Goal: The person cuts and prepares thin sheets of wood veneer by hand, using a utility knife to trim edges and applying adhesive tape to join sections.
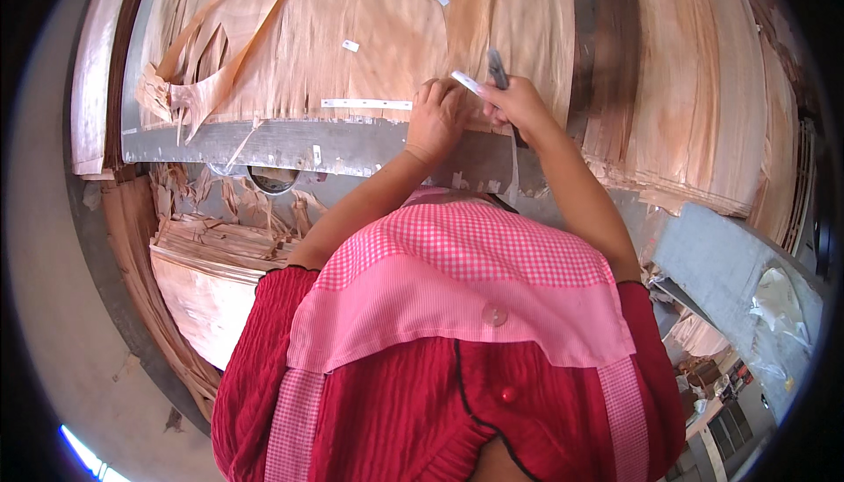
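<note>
A pale wood veneer sheet (299, 51) lies on a grey metal-edged bench (193, 143), marked with white tape pieces and a longer strip (366, 104). My left hand (437, 120) is at the sheet's near edge, its fingers curled; whatever they may hold is hidden. My right hand (519, 108), just beside it, is closed on a dark knife-like tool (496, 67), with a short white tape strip (466, 81) at the thumb and forefinger, angled toward the left hand. A torn veneer strip (204, 99) loops over the sheet's left side.
Stacked veneer (686, 77) stands at the right, with more sheets (105, 60) at the far left. Below the bench are veneer scraps and a lower stack (207, 288). A grey board (716, 262) with crumpled plastic (778, 306) juts in at the lower right.
</note>
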